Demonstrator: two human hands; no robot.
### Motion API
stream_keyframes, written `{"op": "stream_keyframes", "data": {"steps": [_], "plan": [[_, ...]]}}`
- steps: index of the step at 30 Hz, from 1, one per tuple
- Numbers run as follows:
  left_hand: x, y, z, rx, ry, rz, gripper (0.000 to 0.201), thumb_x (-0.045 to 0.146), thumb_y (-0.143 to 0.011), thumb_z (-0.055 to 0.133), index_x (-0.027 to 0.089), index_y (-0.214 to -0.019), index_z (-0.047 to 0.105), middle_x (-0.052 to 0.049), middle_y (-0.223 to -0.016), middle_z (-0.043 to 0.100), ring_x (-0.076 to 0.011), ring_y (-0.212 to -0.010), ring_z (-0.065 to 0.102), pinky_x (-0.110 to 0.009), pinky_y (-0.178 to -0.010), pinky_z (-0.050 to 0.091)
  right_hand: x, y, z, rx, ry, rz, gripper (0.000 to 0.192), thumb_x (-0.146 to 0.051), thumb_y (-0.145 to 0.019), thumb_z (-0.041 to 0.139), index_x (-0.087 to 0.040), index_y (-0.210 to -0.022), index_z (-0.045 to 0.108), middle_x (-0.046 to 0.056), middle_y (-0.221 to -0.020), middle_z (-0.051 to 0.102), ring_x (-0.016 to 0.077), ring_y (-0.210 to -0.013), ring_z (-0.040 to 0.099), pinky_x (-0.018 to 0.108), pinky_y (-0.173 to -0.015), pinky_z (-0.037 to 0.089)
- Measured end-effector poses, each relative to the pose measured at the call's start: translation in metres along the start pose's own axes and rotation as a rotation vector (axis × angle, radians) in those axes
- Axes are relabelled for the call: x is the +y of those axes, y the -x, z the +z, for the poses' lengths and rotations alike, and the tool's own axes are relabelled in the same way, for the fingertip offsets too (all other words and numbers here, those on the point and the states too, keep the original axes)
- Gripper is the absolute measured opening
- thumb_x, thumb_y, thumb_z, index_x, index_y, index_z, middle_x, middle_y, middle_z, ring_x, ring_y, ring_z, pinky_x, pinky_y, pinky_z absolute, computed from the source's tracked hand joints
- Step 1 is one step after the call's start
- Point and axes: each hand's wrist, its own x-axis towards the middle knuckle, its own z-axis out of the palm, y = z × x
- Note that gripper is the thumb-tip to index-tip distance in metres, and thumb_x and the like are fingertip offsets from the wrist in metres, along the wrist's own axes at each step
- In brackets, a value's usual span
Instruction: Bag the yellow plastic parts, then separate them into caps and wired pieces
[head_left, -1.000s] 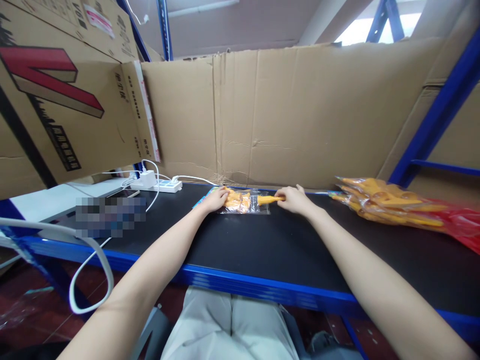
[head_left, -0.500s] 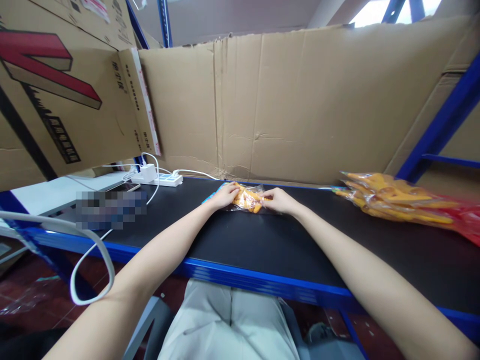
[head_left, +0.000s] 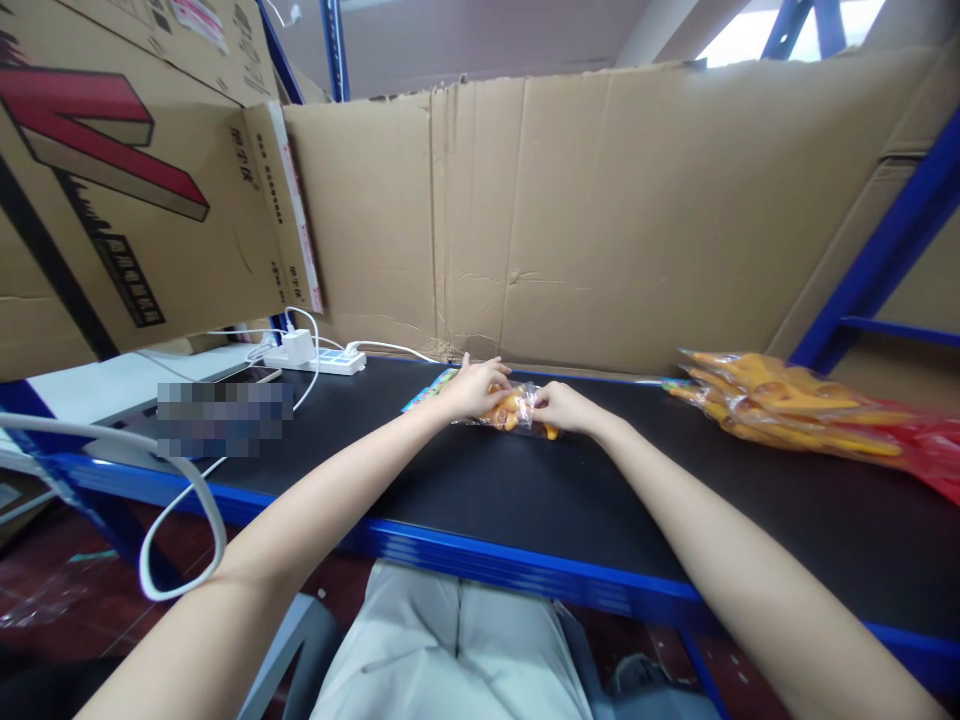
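Note:
A clear plastic bag (head_left: 517, 408) of orange-yellow pieces lies on the black shelf top in front of me; the kind of pieces cannot be made out. A colourful card header (head_left: 430, 390) shows at its left end, partly covered by my wrist. My left hand (head_left: 478, 390) rests over the bag's left part with its fingers spread and its fingertips raised toward the back. At the right end, my right hand (head_left: 562, 408) has its fingers closed in a pinch on the bag's plastic. Some of the pieces are hidden under my left hand.
To the right lie more bagged orange-yellow pieces (head_left: 787, 405) beside red plastic (head_left: 937, 450). A white power strip (head_left: 322, 358) with cables stands at the back left. A cardboard wall (head_left: 600, 220) closes the back; a white cable loop (head_left: 217, 530) hangs by my left forearm.
My left hand has shifted right over the bag and spread its fingers. The orange-yellow pieces have moved slightly right, with one now lower, near my right hand. The right hand stays at its end.

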Motion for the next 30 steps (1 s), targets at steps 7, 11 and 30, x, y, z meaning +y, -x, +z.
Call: {"op": "stream_keyframes", "data": {"steps": [7, 11, 30], "plan": [[0.018, -0.015, -0.014, 0.056, 0.095, -0.059, 0.014, 0.016, -0.077, 0.057, 0.019, -0.081, 0.070, -0.007, -0.118, 0.061, -0.0269, -0.124, 0.043, -0.060, -0.104, 0.017, 0.006, -0.006, 0.004, 0.127, -0.239, 0.017, 0.036, -0.046, -0.066, 0.060, -0.011, -0.055, 0.061, -0.004, -0.045, 0.042, 0.0049, -0.044, 0.032, 0.020, -0.043, 0.023], [0.020, -0.018, -0.009, 0.070, 0.134, -0.036, 0.012, 0.017, -0.077, 0.059, 0.018, -0.080, 0.070, -0.008, -0.116, 0.063, -0.0255, -0.121, 0.047, -0.056, -0.105, 0.020, 0.003, -0.002, 0.003, -0.012, -0.467, 0.050, 0.039, -0.048, -0.062, 0.066, -0.010, -0.070, 0.069, 0.001, -0.054, 0.056, 0.0059, -0.047, 0.041, 0.020, -0.045, 0.031], [-0.050, 0.013, -0.012, -0.193, -0.027, -0.557, 0.063, 0.053, -0.086, 0.031, 0.022, -0.141, 0.027, -0.012, -0.151, 0.012, -0.0360, -0.137, 0.004, -0.066, -0.100, 0.011, 0.005, -0.007, 0.010, -0.017, -0.784, 0.045, 0.047, -0.040, -0.063, 0.075, -0.018, -0.104, 0.068, 0.008, -0.107, 0.066, 0.0166, -0.093, 0.062, 0.026, -0.083, 0.049]]}}
